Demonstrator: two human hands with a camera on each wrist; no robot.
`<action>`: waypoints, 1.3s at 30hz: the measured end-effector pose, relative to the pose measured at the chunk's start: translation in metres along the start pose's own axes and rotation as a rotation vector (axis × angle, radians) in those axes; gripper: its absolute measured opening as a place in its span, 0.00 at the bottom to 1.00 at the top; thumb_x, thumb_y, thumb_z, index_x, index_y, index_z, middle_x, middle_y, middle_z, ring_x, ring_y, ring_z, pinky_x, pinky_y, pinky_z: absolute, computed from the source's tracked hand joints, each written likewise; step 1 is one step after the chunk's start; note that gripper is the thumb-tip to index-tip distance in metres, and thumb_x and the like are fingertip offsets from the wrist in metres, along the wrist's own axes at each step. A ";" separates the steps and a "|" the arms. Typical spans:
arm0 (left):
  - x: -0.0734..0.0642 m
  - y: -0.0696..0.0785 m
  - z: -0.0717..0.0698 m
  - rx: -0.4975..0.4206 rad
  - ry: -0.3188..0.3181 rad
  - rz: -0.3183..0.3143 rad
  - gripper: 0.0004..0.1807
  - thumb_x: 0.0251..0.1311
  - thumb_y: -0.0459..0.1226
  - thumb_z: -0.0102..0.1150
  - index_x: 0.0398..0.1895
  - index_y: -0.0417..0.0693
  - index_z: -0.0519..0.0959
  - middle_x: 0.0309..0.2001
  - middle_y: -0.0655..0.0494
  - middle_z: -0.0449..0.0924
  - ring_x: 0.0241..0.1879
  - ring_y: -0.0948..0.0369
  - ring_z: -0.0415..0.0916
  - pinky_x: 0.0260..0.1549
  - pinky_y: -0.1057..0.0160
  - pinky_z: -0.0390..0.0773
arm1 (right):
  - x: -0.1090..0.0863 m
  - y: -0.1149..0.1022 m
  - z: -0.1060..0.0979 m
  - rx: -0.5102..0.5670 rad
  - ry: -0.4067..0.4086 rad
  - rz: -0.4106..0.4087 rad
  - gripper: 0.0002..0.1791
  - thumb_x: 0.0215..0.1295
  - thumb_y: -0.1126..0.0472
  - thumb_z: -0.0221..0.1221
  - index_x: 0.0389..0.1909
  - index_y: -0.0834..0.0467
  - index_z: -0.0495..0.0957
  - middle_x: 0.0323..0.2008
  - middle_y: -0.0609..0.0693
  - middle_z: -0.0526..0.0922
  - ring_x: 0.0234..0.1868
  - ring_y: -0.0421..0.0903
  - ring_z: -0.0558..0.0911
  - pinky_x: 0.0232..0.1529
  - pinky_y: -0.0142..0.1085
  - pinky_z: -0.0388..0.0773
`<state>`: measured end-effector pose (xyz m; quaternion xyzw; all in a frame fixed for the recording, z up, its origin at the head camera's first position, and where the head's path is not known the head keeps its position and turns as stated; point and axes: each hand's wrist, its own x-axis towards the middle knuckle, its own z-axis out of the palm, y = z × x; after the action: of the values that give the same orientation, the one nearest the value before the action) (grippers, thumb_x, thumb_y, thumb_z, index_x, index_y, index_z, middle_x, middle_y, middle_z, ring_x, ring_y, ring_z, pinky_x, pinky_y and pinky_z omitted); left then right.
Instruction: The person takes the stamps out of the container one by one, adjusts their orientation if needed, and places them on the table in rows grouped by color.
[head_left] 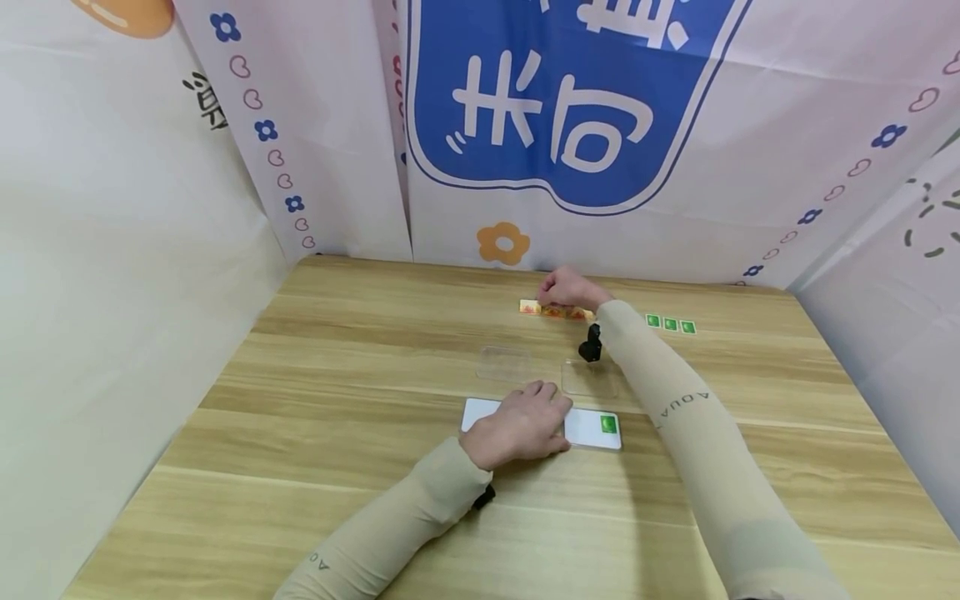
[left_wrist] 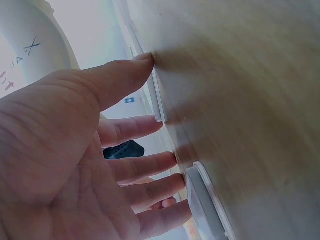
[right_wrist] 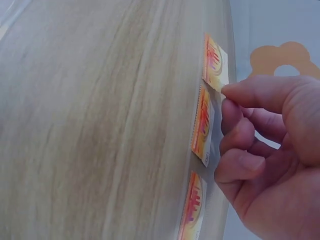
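Note:
In the head view my left hand (head_left: 521,421) lies palm down across two white cards. Its thumb touches the edge of the right white card (head_left: 588,427), which bears a green stamp (head_left: 608,424) at its right end. The fingers are spread, with fingertips at the left white card (head_left: 477,411), partly covered by the hand. At the back of the table my right hand (head_left: 570,289) pinches the corner of an orange-yellow stamp (right_wrist: 214,60) between thumb and forefinger. Two similar stamps, a middle stamp (right_wrist: 202,125) and a nearer stamp (right_wrist: 192,207), lie in line with it.
Several small green stamps (head_left: 671,324) lie in a row at the back right. Two clear plastic pieces, a left clear piece (head_left: 504,363) and a right clear piece (head_left: 589,379), lie beyond the white cards. A printed cloth (head_left: 450,217) hangs behind the table's back edge.

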<state>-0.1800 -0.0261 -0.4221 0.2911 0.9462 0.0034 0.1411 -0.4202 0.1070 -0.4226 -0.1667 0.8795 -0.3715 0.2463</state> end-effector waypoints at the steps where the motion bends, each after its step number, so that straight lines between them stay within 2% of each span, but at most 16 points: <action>1: 0.000 0.000 0.000 0.000 0.000 0.001 0.28 0.65 0.58 0.55 0.63 0.55 0.71 0.65 0.51 0.68 0.69 0.51 0.62 0.62 0.51 0.73 | 0.000 0.000 0.000 -0.003 -0.004 0.001 0.08 0.66 0.66 0.57 0.41 0.65 0.80 0.15 0.45 0.68 0.15 0.38 0.63 0.21 0.32 0.62; 12: -0.001 0.002 0.000 0.004 0.016 0.000 0.28 0.64 0.58 0.56 0.62 0.54 0.71 0.64 0.51 0.69 0.68 0.52 0.64 0.60 0.51 0.74 | 0.002 0.004 0.004 -0.055 0.008 0.008 0.06 0.64 0.68 0.57 0.39 0.62 0.80 0.24 0.47 0.75 0.16 0.37 0.62 0.20 0.30 0.60; 20: -0.001 0.002 0.000 -0.001 0.017 0.001 0.28 0.65 0.58 0.56 0.62 0.54 0.71 0.64 0.51 0.69 0.68 0.51 0.64 0.60 0.51 0.74 | -0.001 0.002 0.003 -0.056 0.009 -0.018 0.06 0.64 0.66 0.57 0.40 0.63 0.79 0.20 0.46 0.72 0.15 0.37 0.61 0.19 0.31 0.59; 29: -0.001 0.002 -0.001 -0.004 0.019 0.002 0.28 0.65 0.57 0.56 0.62 0.54 0.71 0.64 0.51 0.69 0.68 0.52 0.64 0.59 0.51 0.74 | -0.003 0.001 0.000 -0.049 0.020 -0.037 0.08 0.66 0.63 0.59 0.41 0.64 0.78 0.18 0.48 0.74 0.16 0.40 0.67 0.20 0.33 0.65; 39: -0.001 0.001 -0.001 -0.011 0.010 -0.009 0.28 0.65 0.57 0.55 0.63 0.54 0.71 0.65 0.51 0.68 0.69 0.52 0.63 0.61 0.51 0.73 | -0.010 -0.002 -0.002 -0.035 0.044 -0.023 0.08 0.67 0.60 0.60 0.41 0.61 0.77 0.25 0.52 0.79 0.21 0.42 0.74 0.23 0.34 0.69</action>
<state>-0.1792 -0.0251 -0.4204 0.2860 0.9482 0.0092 0.1382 -0.4133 0.1112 -0.4168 -0.1728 0.8891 -0.3622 0.2199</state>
